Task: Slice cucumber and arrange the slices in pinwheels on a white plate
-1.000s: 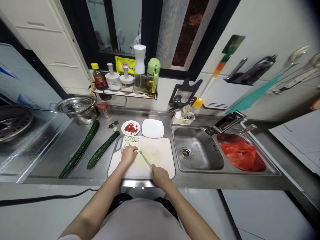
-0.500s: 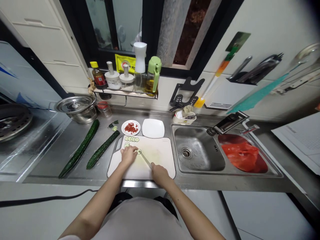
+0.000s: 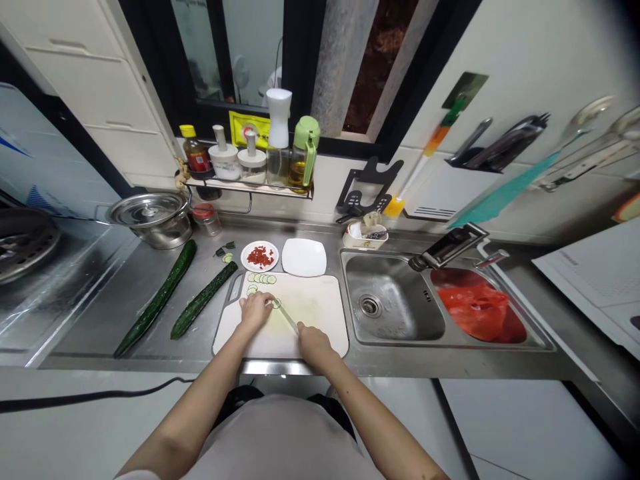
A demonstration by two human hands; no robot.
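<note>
My right hand (image 3: 314, 345) is wrapped around the handle of a knife (image 3: 289, 318) over the white cutting board (image 3: 320, 300). The blade points up and left, its tip at a round cucumber slice (image 3: 277, 303). My left hand (image 3: 255, 311) is closed, its fingertips pinching at the left edge of that slice. Above it on the board lies a row of cucumber slices (image 3: 262, 279), with a few more partly hidden behind my left hand.
Two whole cucumbers (image 3: 157, 297) lie left of the board. Behind it stand a plate of chopped red pieces (image 3: 260, 256) and a white plate (image 3: 304, 257). The sink (image 3: 395, 293) is at right, a lidded steel pot (image 3: 150, 217) at back left, a condiment shelf (image 3: 250, 187) above.
The whole view has shifted slightly. Both hands keep nearly the same place on the board, with the knife tip still at the slice by my left fingertips.
</note>
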